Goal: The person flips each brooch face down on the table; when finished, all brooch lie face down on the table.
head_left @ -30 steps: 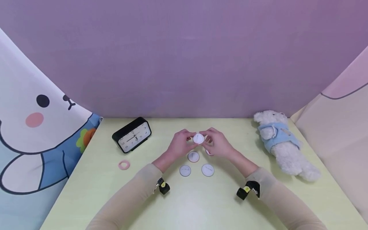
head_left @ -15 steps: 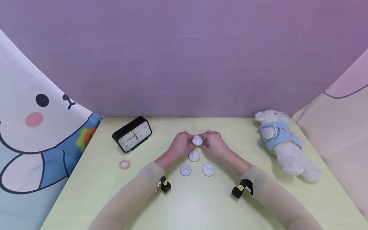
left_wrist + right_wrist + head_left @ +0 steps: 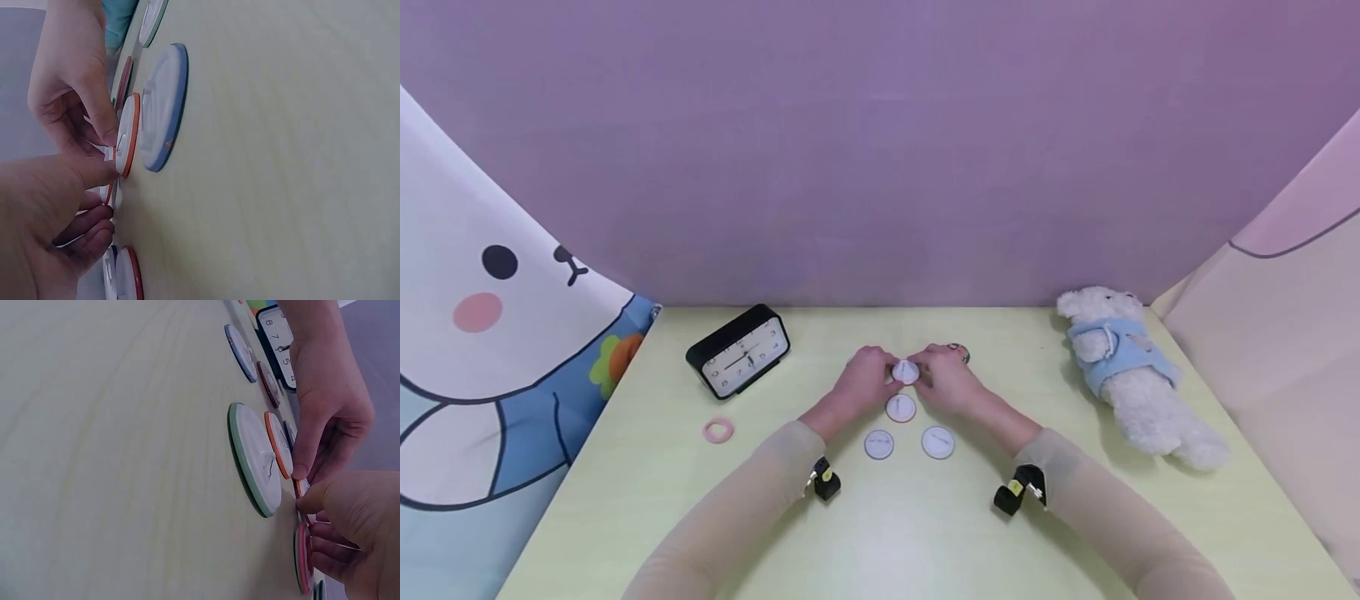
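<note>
Both hands meet over the middle of the table. My left hand and right hand pinch a small white disc between thumbs and fingertips, just above the table. In the left wrist view my left thumb and the right forefinger close on its edge. Three white discs lie flat just in front: an orange-rimmed one, a blue-rimmed one and a green-rimmed one. A red-rimmed disc lies under my right hand.
A black alarm clock stands at the back left, with a pink ring in front of it. A white plush bear in blue lies at the right. Another disc shows behind my right hand. Cloth walls surround the yellow-green table.
Both hands have sunk toward the table with the white disc between them, and the fingers have drawn closer around it. The discs on the table have not moved.
</note>
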The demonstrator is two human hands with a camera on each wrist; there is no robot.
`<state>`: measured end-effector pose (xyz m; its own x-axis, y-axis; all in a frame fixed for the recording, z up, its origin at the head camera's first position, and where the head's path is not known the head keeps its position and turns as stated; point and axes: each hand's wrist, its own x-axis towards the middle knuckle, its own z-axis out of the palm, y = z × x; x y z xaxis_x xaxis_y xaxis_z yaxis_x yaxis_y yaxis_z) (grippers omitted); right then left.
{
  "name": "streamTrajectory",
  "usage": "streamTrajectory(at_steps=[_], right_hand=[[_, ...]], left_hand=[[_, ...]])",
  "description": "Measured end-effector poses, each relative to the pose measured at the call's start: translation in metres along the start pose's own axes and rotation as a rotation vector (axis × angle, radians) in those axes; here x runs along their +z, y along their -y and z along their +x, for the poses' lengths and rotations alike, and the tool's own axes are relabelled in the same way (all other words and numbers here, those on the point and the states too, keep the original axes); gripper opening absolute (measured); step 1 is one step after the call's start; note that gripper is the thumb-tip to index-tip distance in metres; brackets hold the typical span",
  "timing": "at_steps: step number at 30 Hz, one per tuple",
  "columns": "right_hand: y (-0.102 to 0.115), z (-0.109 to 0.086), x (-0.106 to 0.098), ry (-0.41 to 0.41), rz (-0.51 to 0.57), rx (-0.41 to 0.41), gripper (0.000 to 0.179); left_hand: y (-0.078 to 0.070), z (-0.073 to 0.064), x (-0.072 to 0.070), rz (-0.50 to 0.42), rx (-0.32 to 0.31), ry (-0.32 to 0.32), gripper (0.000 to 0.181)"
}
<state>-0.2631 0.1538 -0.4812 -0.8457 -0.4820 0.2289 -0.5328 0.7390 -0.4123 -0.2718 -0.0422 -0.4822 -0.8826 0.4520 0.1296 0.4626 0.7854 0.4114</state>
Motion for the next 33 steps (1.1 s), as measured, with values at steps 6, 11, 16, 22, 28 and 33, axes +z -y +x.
streamTrajectory(at_steps=[6,11,16,22,28,33], right_hand=[[-0.003,-0.005,-0.011,0.004,0.042,0.017,0.034],[-0.014,-0.013,-0.034,-0.034,0.066,0.02,0.026],[-0.025,-0.024,-0.052,-0.02,0.057,0.044,0.024],[-0.028,-0.036,-0.058,0.043,0.034,0.075,0.029],[-0.029,-0.045,-0.053,0.085,0.028,0.131,0.031],[-0.03,-0.053,-0.048,0.085,0.048,0.128,0.031]], left_hand=[[-0.006,0.001,-0.004,-0.013,-0.028,0.024,0.034],[-0.02,0.004,-0.01,-0.058,-0.004,0.04,0.038],[-0.039,0.005,-0.013,-0.114,0.046,0.08,0.04],[-0.055,0.007,-0.008,-0.103,0.041,0.137,0.045],[-0.059,0.006,0.0,-0.103,0.011,0.156,0.049],[-0.059,0.006,0.007,-0.095,0.024,0.143,0.043]])
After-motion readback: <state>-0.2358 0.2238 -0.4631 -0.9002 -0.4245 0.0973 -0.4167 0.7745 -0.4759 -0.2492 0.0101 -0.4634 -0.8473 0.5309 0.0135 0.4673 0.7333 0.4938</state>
